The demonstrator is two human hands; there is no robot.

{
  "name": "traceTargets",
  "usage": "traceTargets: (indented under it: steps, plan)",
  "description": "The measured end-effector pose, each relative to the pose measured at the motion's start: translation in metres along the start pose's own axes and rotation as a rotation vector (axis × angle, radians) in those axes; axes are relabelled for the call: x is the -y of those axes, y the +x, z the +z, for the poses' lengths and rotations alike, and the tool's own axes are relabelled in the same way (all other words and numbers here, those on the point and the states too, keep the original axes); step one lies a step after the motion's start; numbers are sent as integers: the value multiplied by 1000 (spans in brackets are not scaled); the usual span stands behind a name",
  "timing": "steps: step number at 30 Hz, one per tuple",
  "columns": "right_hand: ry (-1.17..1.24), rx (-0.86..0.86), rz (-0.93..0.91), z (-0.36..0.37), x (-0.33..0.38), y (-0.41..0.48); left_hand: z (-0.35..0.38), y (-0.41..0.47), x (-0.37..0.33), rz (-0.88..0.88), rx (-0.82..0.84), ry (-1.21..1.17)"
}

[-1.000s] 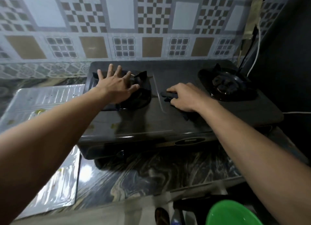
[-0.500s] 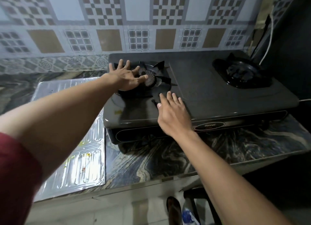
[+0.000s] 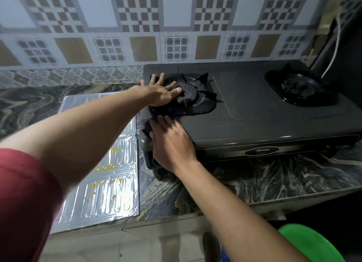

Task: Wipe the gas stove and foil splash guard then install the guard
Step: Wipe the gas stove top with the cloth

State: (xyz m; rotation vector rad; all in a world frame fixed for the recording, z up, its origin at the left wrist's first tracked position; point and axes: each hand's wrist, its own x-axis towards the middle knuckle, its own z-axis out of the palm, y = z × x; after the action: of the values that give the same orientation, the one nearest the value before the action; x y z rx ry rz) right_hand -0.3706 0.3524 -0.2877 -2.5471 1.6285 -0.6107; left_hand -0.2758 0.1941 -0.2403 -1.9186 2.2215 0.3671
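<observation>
Head view: two-burner gas stove [image 3: 264,120] sits on the marbled surface [image 3: 254,179], back edge against the tiled wall [image 3: 176,26]. Dark top, maker's badge on the front panel (text too blurred to read).

Left hand [image 3: 160,94]: flat, fingers spread wide, palm down on the left burner [image 3: 188,97], fingertips over the near-left part of the grate. Holding nothing.

Right hand [image 3: 172,142]: flat, fingers together and extended, pressing a dark cloth [image 3: 146,127] onto the stove's front-left corner. Cloth shows only as a dark edge past the fingertips; the rest is under the palm. Hand is motion-blurred. Not a closed grip, more a flat press.

Right burner [image 3: 299,89]: uncovered, well apart from both hands.

Foil splash guard [image 3: 109,183]: lying flat on the surface just left of the stove, its right edge beside the stove's left side (touching or not, cannot tell). Ribbed panels, yellow stains in the middle and lower panels. Left forearm crosses above it and hides part of it. Not installed.

Other: red sleeve [image 3: 21,203] at lower left; green plastic item [image 3: 309,244] at bottom right, below the surface edge; white cable [image 3: 335,46] running down the wall at the right rear corner.
</observation>
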Motion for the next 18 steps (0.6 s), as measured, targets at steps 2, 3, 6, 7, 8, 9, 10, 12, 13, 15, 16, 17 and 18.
traceTargets:
  steps: [2,3,6,7,8,9,10,12,13,15,16,17,18]
  plan:
    - [35,-33,-80,0,6,-1,0,1,0,7,5,-3]
    - [46,-43,-122,0,6,-2,0,0,0,9,5,-10]
    - [88,-31,-240,-1,1,-8,0,-4,-2,13,-6,-27]
    - [97,-22,-277,-1,-4,-9,0,-5,-2,15,-10,-30]
    - [94,-15,-307,-1,-9,-11,0,-7,-2,16,-9,-28]
    - [95,11,-314,-2,-15,-13,1,-8,-2,20,-9,-38]
    - [93,29,-305,-1,-22,-15,1,-8,-3,20,-9,-50]
    - [97,43,-253,-3,-38,-20,1,-6,-2,13,-7,-55]
    - [94,36,-220,-5,-46,-23,0,-5,-2,14,-8,-52]
    - [89,34,-149,-12,-65,-30,3,-6,-3,20,-4,-43]
    - [95,56,-112,-16,-74,-33,4,-5,-4,19,-7,-45]
    - [97,70,-80,-20,-82,-36,3,-4,-3,16,-7,-60]
    - [94,83,-68,-22,-89,-41,2,-4,-3,20,1,-70]
